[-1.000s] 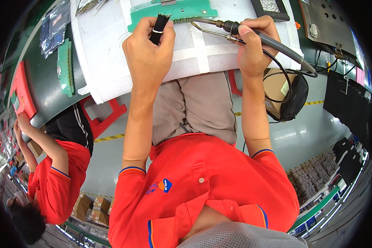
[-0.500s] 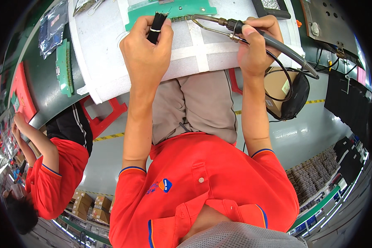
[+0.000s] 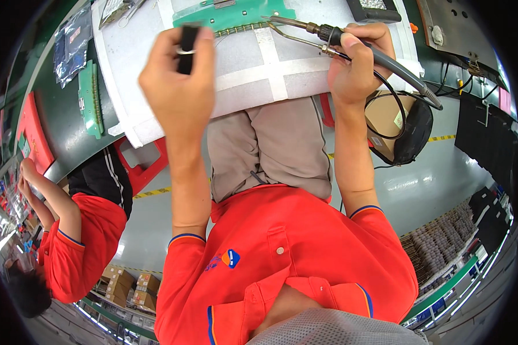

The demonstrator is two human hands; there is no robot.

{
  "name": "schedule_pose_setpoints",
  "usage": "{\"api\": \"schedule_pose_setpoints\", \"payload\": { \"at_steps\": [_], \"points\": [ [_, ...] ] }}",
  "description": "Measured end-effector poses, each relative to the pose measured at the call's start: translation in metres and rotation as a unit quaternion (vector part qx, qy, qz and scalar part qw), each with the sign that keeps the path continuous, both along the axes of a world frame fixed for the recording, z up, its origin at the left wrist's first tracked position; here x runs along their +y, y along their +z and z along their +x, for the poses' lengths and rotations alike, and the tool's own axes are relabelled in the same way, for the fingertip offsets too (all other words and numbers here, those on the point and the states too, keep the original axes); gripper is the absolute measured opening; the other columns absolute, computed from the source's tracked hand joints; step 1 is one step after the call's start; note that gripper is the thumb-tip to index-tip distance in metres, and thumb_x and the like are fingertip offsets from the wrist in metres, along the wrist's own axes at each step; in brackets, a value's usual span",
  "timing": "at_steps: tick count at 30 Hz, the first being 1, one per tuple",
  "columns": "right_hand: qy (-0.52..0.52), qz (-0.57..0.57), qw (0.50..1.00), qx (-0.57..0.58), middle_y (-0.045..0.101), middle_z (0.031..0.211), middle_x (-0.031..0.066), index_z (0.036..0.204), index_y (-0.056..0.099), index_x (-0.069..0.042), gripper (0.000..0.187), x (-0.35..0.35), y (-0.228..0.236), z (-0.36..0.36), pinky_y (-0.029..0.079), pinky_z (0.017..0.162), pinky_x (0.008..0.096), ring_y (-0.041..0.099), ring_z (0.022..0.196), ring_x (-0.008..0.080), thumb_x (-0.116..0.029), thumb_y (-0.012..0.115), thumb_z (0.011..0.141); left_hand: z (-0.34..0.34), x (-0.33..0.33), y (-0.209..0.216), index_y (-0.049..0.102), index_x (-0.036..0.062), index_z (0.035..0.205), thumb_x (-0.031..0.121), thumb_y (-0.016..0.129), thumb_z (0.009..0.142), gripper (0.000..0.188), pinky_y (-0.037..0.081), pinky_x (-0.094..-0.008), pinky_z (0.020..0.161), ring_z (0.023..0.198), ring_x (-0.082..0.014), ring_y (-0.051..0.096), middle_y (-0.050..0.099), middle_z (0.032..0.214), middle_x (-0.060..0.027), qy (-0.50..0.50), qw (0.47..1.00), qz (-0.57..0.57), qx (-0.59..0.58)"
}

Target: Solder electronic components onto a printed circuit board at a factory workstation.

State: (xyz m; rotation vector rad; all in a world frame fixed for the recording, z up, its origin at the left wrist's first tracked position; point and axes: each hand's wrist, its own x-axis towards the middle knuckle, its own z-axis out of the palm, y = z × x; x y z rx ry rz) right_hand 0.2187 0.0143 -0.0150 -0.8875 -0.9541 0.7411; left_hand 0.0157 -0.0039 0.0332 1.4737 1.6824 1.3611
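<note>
A clear plastic bag [image 3: 72, 43] lies at the upper left on the dark green bench, flat and shiny, with dark contents and a small pale label on it. An open brown cardboard box [image 3: 385, 123] stands on the floor to the right under the white mat, bearing a small pale yellow label [image 3: 398, 119] on its side; a black round object partly covers it. Small brown cartons [image 3: 126, 284] are stacked in a row low at the left, on the floor beside the seated co-worker. A dark device with a grey screen [image 3: 375, 7] sits at the top edge, cut off by the frame.
</note>
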Motion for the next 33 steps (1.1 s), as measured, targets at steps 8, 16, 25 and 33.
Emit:
{"api": "schedule_pose_setpoints", "payload": {
  "at_steps": [8, 16, 25, 33],
  "points": [
    [-0.023, 0.011, 1.000, 0.009, 0.055, 0.070, 0.0109, 0.074, 0.051, 0.003, 0.005, -0.001, -0.003, 0.000, 0.044, 0.058, 0.0230, 0.049, 0.059, 0.0127, -0.001, 0.053, 0.071, 0.016, 0.010, -0.026, 0.063, -0.0036, 0.083, 0.011, 0.070, 0.082, 0.017, 0.046, -0.0257, 0.054, 0.055, -0.0125, 0.059, 0.065, 0.065, -0.0078, -0.056, 0.997, -0.005, 0.062],
    [0.026, 0.001, 1.000, 0.010, 0.055, 0.070, 0.0107, 0.075, 0.052, 0.004, 0.005, 0.000, -0.003, 0.000, 0.043, 0.058, 0.0228, 0.049, 0.059, 0.0115, -0.001, 0.054, 0.073, 0.017, 0.010, -0.025, 0.063, -0.0035, 0.083, 0.011, 0.070, 0.082, 0.016, 0.045, -0.0265, 0.053, 0.053, -0.0123, 0.058, 0.065, 0.064, -0.0076, -0.050, 0.997, -0.010, 0.064],
    [0.028, -0.006, 1.000, -0.012, 0.057, 0.069, 0.0099, 0.076, 0.053, 0.004, 0.005, 0.002, -0.003, 0.000, 0.043, 0.057, 0.0225, 0.050, 0.058, 0.0107, -0.001, 0.055, 0.073, 0.018, 0.011, -0.025, 0.063, -0.0030, 0.082, 0.012, 0.069, 0.082, 0.016, 0.044, -0.0255, 0.051, 0.052, -0.0114, 0.058, 0.065, 0.063, -0.0070, -0.055, 0.996, -0.002, 0.066],
    [0.033, -0.008, 0.999, -0.030, 0.057, 0.069, 0.0099, 0.075, 0.053, 0.004, 0.006, 0.001, -0.001, 0.001, 0.042, 0.056, 0.0221, 0.049, 0.058, 0.0108, -0.001, 0.055, 0.073, 0.017, 0.010, -0.026, 0.066, -0.0042, 0.089, 0.017, 0.069, 0.085, 0.022, 0.040, -0.0219, 0.055, 0.058, -0.0046, 0.049, 0.062, 0.065, -0.0021, -0.055, 0.996, -0.019, 0.065]
  ]
}}
